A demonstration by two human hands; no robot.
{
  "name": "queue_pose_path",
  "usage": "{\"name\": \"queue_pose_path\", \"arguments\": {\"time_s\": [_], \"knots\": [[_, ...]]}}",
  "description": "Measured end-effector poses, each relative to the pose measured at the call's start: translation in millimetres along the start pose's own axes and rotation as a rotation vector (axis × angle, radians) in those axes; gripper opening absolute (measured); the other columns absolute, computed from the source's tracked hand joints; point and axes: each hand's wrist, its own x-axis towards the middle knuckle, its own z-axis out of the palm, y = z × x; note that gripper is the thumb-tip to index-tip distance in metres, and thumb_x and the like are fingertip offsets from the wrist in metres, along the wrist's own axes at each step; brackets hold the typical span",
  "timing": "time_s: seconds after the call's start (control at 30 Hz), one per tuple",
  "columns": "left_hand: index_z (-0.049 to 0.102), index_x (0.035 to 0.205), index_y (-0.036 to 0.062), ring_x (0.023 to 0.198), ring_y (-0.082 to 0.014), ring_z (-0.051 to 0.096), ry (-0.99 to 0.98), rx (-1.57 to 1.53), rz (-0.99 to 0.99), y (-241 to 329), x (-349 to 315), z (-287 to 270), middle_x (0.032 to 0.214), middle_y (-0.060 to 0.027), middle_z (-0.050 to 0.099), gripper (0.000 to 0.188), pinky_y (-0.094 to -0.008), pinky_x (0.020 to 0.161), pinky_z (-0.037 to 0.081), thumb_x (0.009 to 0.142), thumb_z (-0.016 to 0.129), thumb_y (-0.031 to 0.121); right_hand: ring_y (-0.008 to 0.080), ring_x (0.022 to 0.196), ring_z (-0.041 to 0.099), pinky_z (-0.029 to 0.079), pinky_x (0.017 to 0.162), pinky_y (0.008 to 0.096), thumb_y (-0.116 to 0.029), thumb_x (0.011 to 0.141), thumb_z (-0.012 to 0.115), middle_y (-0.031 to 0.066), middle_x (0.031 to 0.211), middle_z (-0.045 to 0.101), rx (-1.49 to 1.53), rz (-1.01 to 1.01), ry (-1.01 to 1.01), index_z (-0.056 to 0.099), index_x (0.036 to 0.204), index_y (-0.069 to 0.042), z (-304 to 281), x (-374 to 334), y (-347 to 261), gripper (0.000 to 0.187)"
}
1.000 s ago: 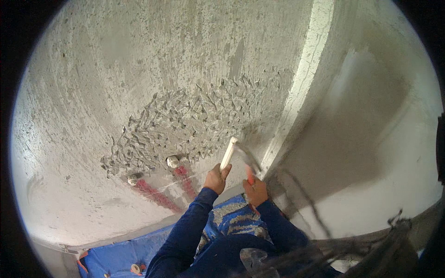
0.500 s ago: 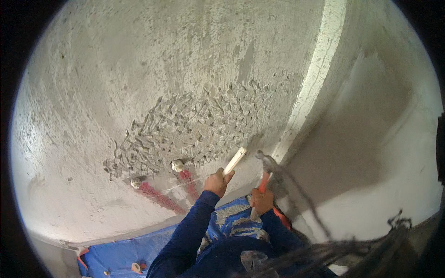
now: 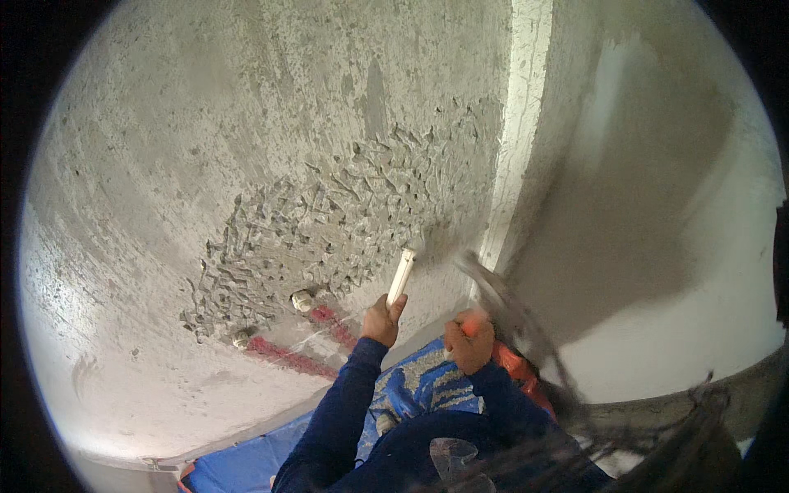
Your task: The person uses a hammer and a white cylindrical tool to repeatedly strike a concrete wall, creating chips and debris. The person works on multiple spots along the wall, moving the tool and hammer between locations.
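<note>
My left hand [image 3: 381, 320] is closed round a chisel [image 3: 402, 278] with a straight, pale handle. Its far end meets the grey wall at the lower right of a patch of chipped gouges [image 3: 329, 222]; the blade is blurred there. Just to the right, my right hand [image 3: 470, 342] grips an orange-handled hammer [image 3: 472, 325]. The hammer's head is smeared by motion, in front of the wall corner and a little right of the chisel's end.
Two pale pipe fittings [image 3: 302, 301] stick out of the wall at the left, above red-coloured strips. Below lies a blue sheet [image 3: 238, 456] strewn with debris. A light vertical strip [image 3: 526, 82] runs down the corner, and dark blurred strands [image 3: 608, 440] hang at the lower right.
The view has shifted, so the wall appears moved to the left. The hammer's head has swung and is more blurred, while both hands keep their grips.
</note>
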Motion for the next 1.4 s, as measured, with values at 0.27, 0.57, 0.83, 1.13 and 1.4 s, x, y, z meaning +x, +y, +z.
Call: {"name": "queue_pose_path", "arguments": {"time_s": [0.27, 0.57, 0.83, 1.13, 1.4], "knots": [[0.063, 0.098, -0.0040, 0.080, -0.0496, 0.067, 0.014, -0.034, 0.012, 2, 1, 6, 0.078, -0.0293, 0.065, 0.074, -0.0537, 0.070, 0.050, 0.100, 0.045, 0.068, 0.0283, 0.068, 0.065, 0.050, 0.064, 0.0430, -0.022, 0.089, 0.070, 0.0147, 0.076, 0.068, -0.068, -0.015, 0.014, 0.065, 0.089, 0.002, -2, 1, -7, 0.024], [0.063, 0.091, -0.0033, 0.068, -0.0346, 0.066, 0.062, -0.082, 0.029, 0, -2, 16, 0.069, -0.0194, 0.062, 0.076, -0.0473, 0.064, 0.050, 0.099, 0.046, 0.070, 0.0277, 0.073, 0.069, 0.054, 0.071, 0.0441, -0.024, 0.088, 0.069, 0.0170, 0.079, 0.069, -0.190, -0.110, 0.061, 0.067, 0.095, 0.002, 3, -1, -20, 0.027], [0.059, 0.082, -0.0017, 0.053, -0.0246, 0.060, 0.115, -0.325, 0.027, 31, -13, 38, 0.057, -0.0110, 0.054, 0.071, -0.0430, 0.052, 0.048, 0.100, 0.047, 0.066, 0.0130, 0.061, 0.058, 0.048, 0.058, 0.0297, -0.017, 0.088, 0.069, 0.0049, 0.071, 0.061, 0.423, -0.277, 0.089, 0.060, 0.085, -0.003, -42, -19, -104, 0.017], [0.063, 0.086, -0.0046, 0.058, -0.0274, 0.064, 0.059, -0.235, 0.017, 19, -9, 24, 0.061, -0.0156, 0.059, 0.077, -0.0428, 0.057, 0.050, 0.100, 0.045, 0.069, 0.0378, 0.087, 0.074, 0.055, 0.073, 0.0445, -0.037, 0.085, 0.073, 0.0243, 0.087, 0.072, -0.192, 0.004, -0.097, 0.067, 0.103, 0.002, -3, -26, -24, 0.044], [0.060, 0.081, -0.0001, 0.057, -0.0267, 0.063, 0.053, -0.307, -0.010, 19, -11, 25, 0.059, -0.0126, 0.058, 0.070, -0.0428, 0.058, 0.050, 0.102, 0.043, 0.064, 0.0248, 0.070, 0.068, 0.053, 0.066, 0.0393, -0.029, 0.090, 0.071, 0.0125, 0.078, 0.069, 0.078, -0.053, 0.035, 0.065, 0.099, 0.003, 5, -8, 11, 0.033]]}}
